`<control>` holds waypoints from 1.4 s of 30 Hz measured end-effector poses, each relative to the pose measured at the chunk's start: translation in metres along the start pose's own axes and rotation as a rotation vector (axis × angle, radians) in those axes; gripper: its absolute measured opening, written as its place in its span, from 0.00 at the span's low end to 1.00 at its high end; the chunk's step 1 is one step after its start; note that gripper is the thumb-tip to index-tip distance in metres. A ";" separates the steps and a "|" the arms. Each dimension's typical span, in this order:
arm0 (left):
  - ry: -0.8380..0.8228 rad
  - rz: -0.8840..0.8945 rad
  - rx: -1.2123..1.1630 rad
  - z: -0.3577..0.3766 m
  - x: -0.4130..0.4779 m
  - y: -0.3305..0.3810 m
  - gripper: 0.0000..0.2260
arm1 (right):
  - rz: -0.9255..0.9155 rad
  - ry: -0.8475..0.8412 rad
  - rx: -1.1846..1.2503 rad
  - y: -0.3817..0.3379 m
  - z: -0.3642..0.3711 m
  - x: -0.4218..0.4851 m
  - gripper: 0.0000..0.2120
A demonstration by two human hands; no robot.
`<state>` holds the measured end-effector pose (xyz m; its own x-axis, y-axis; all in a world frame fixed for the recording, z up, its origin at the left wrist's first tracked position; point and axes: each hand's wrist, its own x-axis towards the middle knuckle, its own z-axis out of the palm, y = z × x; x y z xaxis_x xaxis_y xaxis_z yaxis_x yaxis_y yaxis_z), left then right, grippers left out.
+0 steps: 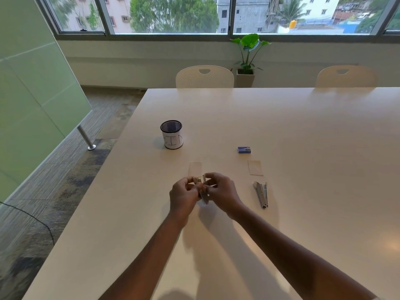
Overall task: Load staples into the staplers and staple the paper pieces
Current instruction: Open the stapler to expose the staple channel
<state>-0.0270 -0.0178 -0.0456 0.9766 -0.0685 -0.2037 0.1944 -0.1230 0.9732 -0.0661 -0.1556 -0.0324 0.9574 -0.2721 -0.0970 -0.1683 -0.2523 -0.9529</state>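
— Where is the stapler?

— Off the bench, held up in both hands, nearer the person than the mesh cup and a little to its right.

— How are the hands on it?

— The left hand has its fingers curled round the stapler's left side. The right hand pinches its top with bent fingers. A small metal bit shows at the left fingertips; I cannot tell whether it is part of the stapler.

— And the paper?

— One paper piece lies flat just beyond the hands, right of the cup and nearer. The other paper piece lies well to the cup's right.

— The staples?

— A blue staple box sits far right of the cup, about level with its base.

— Anything else?

— A second stapler lies on the bench, farther right of the cup than the box and nearer the person, spread open in a narrow V.
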 end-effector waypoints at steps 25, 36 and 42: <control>0.234 0.455 0.224 0.025 -0.057 0.010 0.10 | -0.171 0.415 -0.088 -0.002 0.004 -0.014 0.12; 0.186 0.289 -0.288 0.020 -0.056 0.010 0.09 | 0.314 0.286 0.803 -0.013 -0.032 -0.007 0.08; 0.103 0.024 -0.731 0.009 -0.056 0.016 0.12 | 0.431 0.136 1.070 -0.011 -0.043 -0.008 0.06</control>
<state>-0.0789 -0.0251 -0.0193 0.9780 0.0351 -0.2055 0.1491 0.5711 0.8072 -0.0822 -0.1909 -0.0088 0.8252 -0.2583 -0.5023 -0.1273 0.7814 -0.6109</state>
